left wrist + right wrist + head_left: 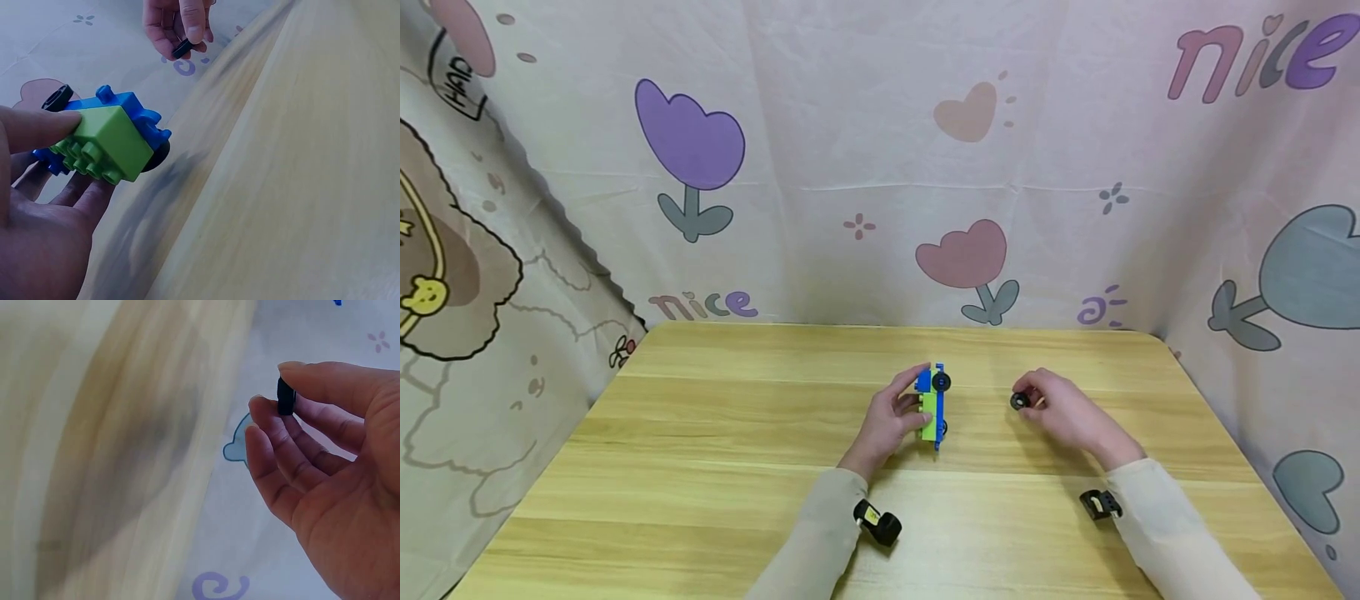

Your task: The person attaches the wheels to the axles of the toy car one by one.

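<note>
My left hand (887, 425) holds a small toy car (929, 417) built of lime-green and blue blocks, thumb on one side and fingers on the other. In the left wrist view the car's green block (112, 140) has its studs turned toward the palm. Two black wheels show on the car, one of them a wheel (57, 98) at its far end. To the right, my right hand (1063, 408) pinches a loose black wheel (285, 397) between thumb and fingers. Apart from the car, that wheel is held in the air above the table.
A wood-grain table (700, 483) lies beneath both hands. Behind it and at the sides hangs a pale printed curtain (820, 108) with flowers and lettering. Each sleeve carries a small black wrist device, such as the left device (877, 523).
</note>
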`<state>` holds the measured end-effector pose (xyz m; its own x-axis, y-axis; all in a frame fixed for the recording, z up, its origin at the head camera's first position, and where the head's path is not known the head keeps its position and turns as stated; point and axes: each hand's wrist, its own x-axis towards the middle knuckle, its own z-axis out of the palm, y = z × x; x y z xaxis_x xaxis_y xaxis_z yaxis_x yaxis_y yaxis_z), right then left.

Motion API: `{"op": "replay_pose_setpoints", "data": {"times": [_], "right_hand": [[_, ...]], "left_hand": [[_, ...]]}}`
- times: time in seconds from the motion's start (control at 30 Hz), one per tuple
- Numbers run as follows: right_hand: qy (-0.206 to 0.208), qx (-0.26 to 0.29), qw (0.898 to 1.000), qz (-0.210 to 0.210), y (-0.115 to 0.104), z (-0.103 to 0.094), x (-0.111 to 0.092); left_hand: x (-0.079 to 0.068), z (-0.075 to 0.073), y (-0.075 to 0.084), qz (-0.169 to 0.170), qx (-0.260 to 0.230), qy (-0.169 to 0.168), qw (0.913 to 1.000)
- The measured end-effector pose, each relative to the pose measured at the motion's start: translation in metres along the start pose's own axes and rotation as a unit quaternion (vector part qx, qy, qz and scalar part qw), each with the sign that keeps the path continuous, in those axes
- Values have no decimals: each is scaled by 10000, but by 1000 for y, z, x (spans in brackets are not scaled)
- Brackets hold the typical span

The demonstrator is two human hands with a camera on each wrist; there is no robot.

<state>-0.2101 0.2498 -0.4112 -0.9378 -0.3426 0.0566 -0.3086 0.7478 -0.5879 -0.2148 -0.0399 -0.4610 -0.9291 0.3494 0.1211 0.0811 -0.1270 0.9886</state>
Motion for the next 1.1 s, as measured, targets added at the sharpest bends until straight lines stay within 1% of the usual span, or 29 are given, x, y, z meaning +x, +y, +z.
{"op": "replay_pose_setpoints", "data": {"times": [0.17,0.4,0.57,0.67,0.83,0.97,1.1], "right_hand": [[-3,63,9999,-121,-5,5,-3],[19,49,9997,-236,-16,5,-7],[79,70,9992,-382,-22,6,-8],[138,80,9988,-463,-25,8,-9],[166,130,9986,-489,-31,11,-11],[169,208,9980,-578,-35,15,-13],[209,273,9973,-647,-38,20,-14]], "left_hand": [[-1,0,1,12,-43,45,10000],[-12,5,28,20,-109,-41,9999],[-12,6,29,-19,18,9,10000],[-9,3,21,-65,-41,-38,10000],[-3,0,4,5,-304,-147,9994],[-1,0,-1,104,-349,-192,9992],[-1,-1,-3,183,-384,-235,9988]]}}
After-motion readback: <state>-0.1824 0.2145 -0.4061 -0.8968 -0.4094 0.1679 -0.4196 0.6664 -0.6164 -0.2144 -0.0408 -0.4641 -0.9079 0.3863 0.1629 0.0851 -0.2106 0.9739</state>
